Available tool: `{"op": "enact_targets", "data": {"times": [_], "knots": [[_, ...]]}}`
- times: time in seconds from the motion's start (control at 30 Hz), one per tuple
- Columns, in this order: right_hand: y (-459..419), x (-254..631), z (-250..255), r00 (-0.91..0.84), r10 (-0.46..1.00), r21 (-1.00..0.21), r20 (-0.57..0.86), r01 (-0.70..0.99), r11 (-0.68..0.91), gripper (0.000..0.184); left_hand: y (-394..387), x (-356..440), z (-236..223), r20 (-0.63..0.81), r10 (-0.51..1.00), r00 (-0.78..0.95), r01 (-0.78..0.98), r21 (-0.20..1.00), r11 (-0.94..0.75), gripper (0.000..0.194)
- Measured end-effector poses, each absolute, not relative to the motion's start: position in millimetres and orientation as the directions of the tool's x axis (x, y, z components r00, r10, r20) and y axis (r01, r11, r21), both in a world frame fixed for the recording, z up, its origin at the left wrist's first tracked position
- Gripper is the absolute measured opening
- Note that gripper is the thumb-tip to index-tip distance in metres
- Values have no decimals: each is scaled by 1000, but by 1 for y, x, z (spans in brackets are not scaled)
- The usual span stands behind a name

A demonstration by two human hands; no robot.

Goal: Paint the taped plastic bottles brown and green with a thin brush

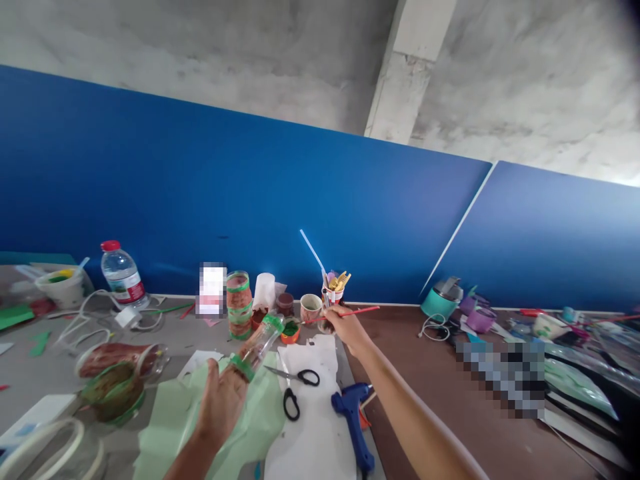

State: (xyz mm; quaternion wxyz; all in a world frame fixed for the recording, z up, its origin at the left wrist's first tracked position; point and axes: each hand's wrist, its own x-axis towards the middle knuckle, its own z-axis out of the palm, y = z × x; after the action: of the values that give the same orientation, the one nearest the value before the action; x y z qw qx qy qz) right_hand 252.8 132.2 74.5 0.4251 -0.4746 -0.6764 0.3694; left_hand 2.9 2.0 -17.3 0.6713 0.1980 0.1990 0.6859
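My left hand [223,395] is closed around the lower end of a clear plastic bottle piece [259,347], which is tilted and has green bands at both ends and some brown paint. My right hand [345,325] pinches a thin red paintbrush [363,311]. The brush tip points left, close to a small orange-rimmed pot of green paint [291,331]; whether it touches anything is unclear. Beside that pot stand a pale cup [311,307] and a brown cup [285,304]. Upright behind the bottle piece is a brown-and-green painted cylinder [239,305].
Scissors [293,379] lie half spread on white paper [315,433], and a blue glue gun [356,427] rests to their right. Green paper [170,427] lies under my left arm. Further left are a water bottle [123,277], cables and painted bottle pieces. A blue partition [250,180] rises behind.
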Motion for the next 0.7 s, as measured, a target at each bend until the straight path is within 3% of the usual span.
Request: {"op": "enact_targets", "data": {"times": [0.13,0.2,0.27,0.47,0.7], "knots": [[104,277,78,-202,963,-971,180,122,207,39,7,4,-21,-5,1000,-16,-857,515,-11,68],[90,285,76,-236,963,-978,132,-190,88,29,9,3,-25,-2,1000,-10,-865,501,-8,73],[77,286,72,-280,956,-941,91,-338,-9,25,9,3,-29,8,1000,-3,-874,485,-7,72],[59,264,55,-320,945,-922,68,-381,-63,21,5,5,-31,196,962,191,-903,418,95,76],[54,249,38,-280,954,-904,102,-426,-28,30,-6,13,-7,58,984,166,-837,536,109,78]]}}
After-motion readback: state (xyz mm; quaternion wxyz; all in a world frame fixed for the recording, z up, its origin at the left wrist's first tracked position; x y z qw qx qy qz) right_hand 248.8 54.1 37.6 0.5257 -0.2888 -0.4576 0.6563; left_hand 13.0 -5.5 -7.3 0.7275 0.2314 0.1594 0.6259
